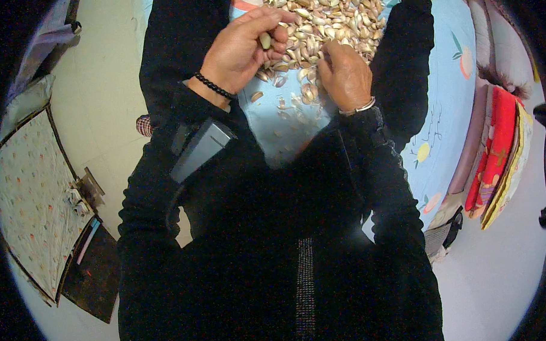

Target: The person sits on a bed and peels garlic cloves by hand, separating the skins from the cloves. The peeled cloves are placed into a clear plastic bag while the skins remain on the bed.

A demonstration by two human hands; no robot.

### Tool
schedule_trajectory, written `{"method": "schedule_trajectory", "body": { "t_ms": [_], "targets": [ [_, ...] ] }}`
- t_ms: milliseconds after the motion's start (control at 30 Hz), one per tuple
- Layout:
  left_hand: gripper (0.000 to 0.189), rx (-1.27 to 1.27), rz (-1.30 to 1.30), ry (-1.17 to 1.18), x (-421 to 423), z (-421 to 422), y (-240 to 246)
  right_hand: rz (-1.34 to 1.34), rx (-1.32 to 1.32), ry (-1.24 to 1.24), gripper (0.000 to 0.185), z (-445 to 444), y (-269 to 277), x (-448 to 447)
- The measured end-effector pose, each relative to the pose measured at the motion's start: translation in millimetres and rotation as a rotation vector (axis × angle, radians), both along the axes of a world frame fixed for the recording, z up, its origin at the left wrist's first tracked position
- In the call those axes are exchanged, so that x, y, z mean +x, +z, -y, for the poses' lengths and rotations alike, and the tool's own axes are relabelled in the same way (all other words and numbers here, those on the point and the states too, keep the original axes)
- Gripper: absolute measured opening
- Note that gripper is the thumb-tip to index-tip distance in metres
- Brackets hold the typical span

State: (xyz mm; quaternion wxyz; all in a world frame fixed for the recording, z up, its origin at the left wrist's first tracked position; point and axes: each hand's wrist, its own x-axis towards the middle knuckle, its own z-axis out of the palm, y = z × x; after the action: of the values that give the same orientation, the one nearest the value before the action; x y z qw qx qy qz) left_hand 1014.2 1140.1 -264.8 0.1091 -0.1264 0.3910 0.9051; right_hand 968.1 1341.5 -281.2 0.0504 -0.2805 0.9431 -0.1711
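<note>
A pile of unpeeled garlic cloves (339, 15) lies on a light blue printed cloth (271, 121) between the person's black-clad legs. My left hand (246, 49), with a black bead bracelet at the wrist, is palm up at the pile's left edge, its fingers curled around a pale garlic clove (265, 41). My right hand (347, 75), a metal bangle at its wrist, rests back up on the near edge of the pile. Its fingertips are hidden among the cloves. A few loose cloves and thin garlic skins (298, 106) lie on the cloth nearer the body.
A grey, flat-sided object (202, 150) lies by the left forearm. Blue printed bedding (442, 97) is at the right, with folded red and yellow textiles (497, 149) beside it. At the left stands a table with a patterned cover (39, 201).
</note>
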Motion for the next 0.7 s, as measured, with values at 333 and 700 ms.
{"method": "schedule_trajectory", "body": {
  "t_ms": [333,700],
  "targets": [
    [0.02,-0.457,0.08,-0.259,0,-24,-8,1.068,-0.94,-0.307,0.021,-12,22,2],
    [0.024,-0.686,-0.293,-0.096,5,-43,-8,1.689,-1.499,-0.501,0.017,-13,7,14]
  ]
}}
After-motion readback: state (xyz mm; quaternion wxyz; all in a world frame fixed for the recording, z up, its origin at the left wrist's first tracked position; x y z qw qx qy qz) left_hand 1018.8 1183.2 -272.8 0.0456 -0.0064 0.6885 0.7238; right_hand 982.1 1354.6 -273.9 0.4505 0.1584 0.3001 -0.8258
